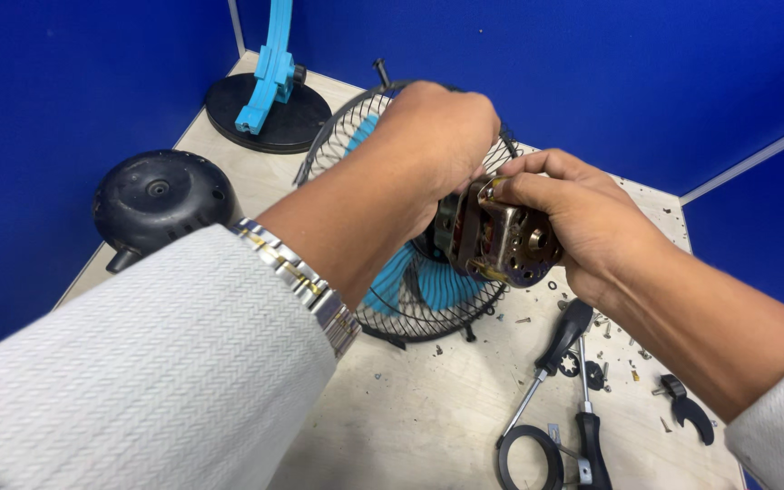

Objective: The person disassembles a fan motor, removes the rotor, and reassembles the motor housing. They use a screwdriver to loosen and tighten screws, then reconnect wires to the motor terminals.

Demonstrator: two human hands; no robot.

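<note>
Fan motor (501, 238): bare metal housing, copper windings visible at the edge, held in the air over the desk (410, 417), right against the back of the wire fan guard (410, 299). Blue blades (401, 281) show through the guard's mesh.

Right hand (573, 213): fingers clamped over the top and right side of the motor, thumb toward the face of it. Firm grasp.

Left hand (433, 136): curled around the guard side of the motor, knuckles up, gripping where motor meets guard. Can't tell exactly which part the fingertips are on; they're hidden behind the hand. Metal wristwatch (306, 281) on that wrist, white textured sleeve (138, 381) below it.

Guard is tilted, lower rim resting on the desk.

Just below the right hand: two screwdrivers with black handles, one (551, 349) angled, one (587, 426) nearly straight toward the camera. Black ring (530, 458) lies at the near desk edge beside them. Loose screws (605, 327) and small bits are scattered near the screwdriver handles. Black curved plastic piece (690, 410) further right.

Far left of desk: black domed motor cover (161, 200). Back corner: round black base (269, 113) with blue upright stand arm (269, 63). Blue partition walls (65, 109) all round.
</note>
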